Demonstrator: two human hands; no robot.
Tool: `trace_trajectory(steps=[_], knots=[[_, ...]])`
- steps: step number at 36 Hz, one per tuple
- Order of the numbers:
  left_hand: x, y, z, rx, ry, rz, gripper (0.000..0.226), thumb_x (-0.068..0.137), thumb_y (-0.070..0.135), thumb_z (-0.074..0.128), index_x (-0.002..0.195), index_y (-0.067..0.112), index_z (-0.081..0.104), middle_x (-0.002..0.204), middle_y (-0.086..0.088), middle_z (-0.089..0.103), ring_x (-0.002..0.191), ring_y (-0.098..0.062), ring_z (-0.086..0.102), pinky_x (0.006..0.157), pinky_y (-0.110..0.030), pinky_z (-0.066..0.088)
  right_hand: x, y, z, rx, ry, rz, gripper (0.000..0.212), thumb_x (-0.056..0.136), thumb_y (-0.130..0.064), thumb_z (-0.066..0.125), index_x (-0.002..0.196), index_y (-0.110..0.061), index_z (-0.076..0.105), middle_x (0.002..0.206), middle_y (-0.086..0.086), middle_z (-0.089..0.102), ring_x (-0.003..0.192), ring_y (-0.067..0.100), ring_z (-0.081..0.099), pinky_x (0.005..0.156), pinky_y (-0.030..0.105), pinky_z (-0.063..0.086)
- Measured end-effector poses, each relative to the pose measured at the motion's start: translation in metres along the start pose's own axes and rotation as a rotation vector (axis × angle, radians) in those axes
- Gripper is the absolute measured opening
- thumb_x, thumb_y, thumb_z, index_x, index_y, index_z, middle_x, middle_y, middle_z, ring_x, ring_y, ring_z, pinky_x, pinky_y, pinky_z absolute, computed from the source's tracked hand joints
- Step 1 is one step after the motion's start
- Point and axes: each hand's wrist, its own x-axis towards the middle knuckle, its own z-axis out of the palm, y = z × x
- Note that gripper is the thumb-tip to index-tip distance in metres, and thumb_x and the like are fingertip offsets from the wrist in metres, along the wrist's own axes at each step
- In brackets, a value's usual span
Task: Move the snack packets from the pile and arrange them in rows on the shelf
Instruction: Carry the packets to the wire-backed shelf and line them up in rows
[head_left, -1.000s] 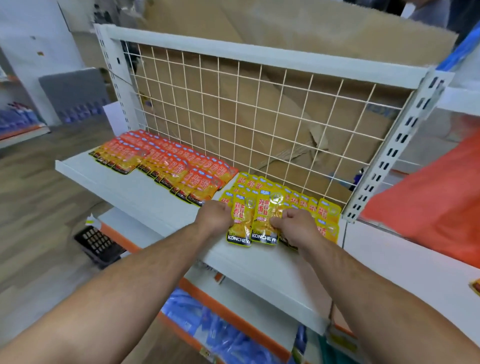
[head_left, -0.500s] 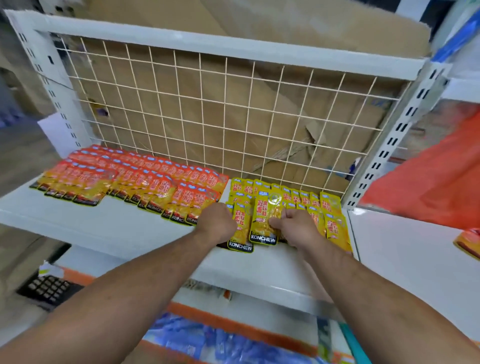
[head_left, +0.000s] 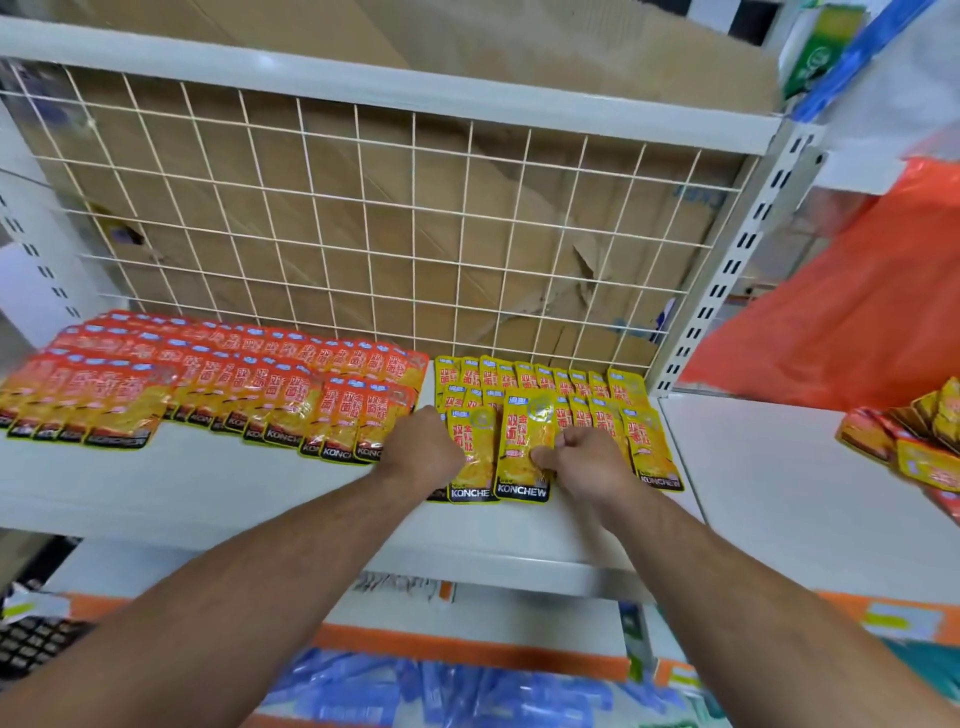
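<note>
A glossy yellow foil snack packet (head_left: 522, 447), judged light, limp and slippery, is pinched at its edge by the right hand (head_left: 589, 465); what the left hand (head_left: 423, 449) holds cannot be told.

Setting: a shop, retail aisle. Evidence: white metal shelf (head_left: 234, 493) of the gondola type, with a slotted upright (head_left: 727, 275) and a wire mesh (head_left: 414, 228) back. Stock is laid out in rows of identical goods: red packets (head_left: 234, 384) on the left, yellow packets (head_left: 571, 395) on the right, all printed KONCHEW. The lower shelf (head_left: 519, 582) carries an orange strip (head_left: 467, 654), with blue packs (head_left: 363, 691) below it. The side shelf (head_left: 779, 493) bears more packets. Flattened cardboard (head_left: 467, 208) stands behind the mesh.
</note>
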Motion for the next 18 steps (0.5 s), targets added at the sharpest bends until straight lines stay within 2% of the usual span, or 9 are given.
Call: trace_trajectory(steps=[5, 9, 11, 13, 15, 18], knots=[[-0.005, 0.003, -0.002, -0.064, 0.007, -0.029, 0.027, 0.076, 0.011, 0.063, 0.064, 0.011, 0.039, 0.073, -0.012, 0.059, 0.054, -0.015, 0.044, 0.040, -0.027, 0.024, -0.003, 0.001, -0.001, -0.033, -0.050, 0.015, 0.052, 0.081, -0.017, 0.079, 0.057, -0.021, 0.033, 0.062, 0.007, 0.031, 0.055, 0.020, 0.027, 0.057, 0.029, 0.022], [-0.013, 0.005, -0.010, -0.106, 0.073, -0.016, 0.019, 0.081, 0.020, 0.062, 0.091, 0.011, 0.048, 0.083, -0.003, 0.055, 0.073, -0.021, 0.052, 0.049, -0.029, 0.030, -0.003, -0.004, 0.000, -0.087, -0.103, 0.042, 0.043, 0.082, -0.020, 0.080, 0.066, -0.017, 0.040, 0.065, 0.006, 0.038, 0.046, 0.014, 0.030, 0.049, 0.025, 0.024], [-0.014, 0.004, -0.016, -0.028, 0.172, 0.046, 0.025, 0.083, 0.021, 0.060, 0.104, 0.011, 0.052, 0.098, -0.004, 0.057, 0.087, -0.024, 0.053, 0.062, -0.033, 0.040, -0.001, -0.006, -0.001, -0.109, -0.124, 0.048, 0.042, 0.084, -0.019, 0.078, 0.065, -0.017, 0.041, 0.065, 0.006, 0.045, 0.042, 0.013, 0.032, 0.042, 0.022, 0.026], [-0.014, 0.003, -0.020, 0.087, 0.254, 0.122, 0.034, 0.085, 0.023, 0.058, 0.117, 0.012, 0.054, 0.113, -0.006, 0.057, 0.104, -0.026, 0.051, 0.081, -0.038, 0.045, 0.000, -0.009, -0.001, -0.117, -0.141, 0.048, 0.045, 0.086, -0.017, 0.077, 0.060, -0.017, 0.040, 0.057, 0.005, 0.042, 0.041, 0.014, 0.032, 0.037, 0.019, 0.027], [-0.013, 0.000, -0.023, 0.152, 0.290, 0.185, 0.040, 0.088, 0.026, 0.056, 0.126, 0.015, 0.052, 0.127, -0.004, 0.054, 0.118, -0.026, 0.046, 0.096, -0.041, 0.040, 0.002, -0.013, 0.001, -0.140, -0.157, 0.047, 0.048, 0.087, -0.017, 0.076, 0.056, -0.018, 0.039, 0.051, 0.003, 0.038, 0.040, 0.015, 0.032, 0.038, 0.019, 0.026], [-0.010, -0.004, -0.025, 0.193, 0.288, 0.257, 0.051, 0.089, 0.030, 0.054, 0.139, 0.018, 0.048, 0.150, -0.001, 0.041, 0.137, -0.023, 0.035, 0.111, -0.043, 0.029, 0.006, -0.019, 0.007, -0.168, -0.175, 0.053, 0.049, 0.086, -0.019, 0.076, 0.056, -0.019, 0.038, 0.053, 0.005, 0.036, 0.042, 0.018, 0.031, 0.044, 0.023, 0.025]])
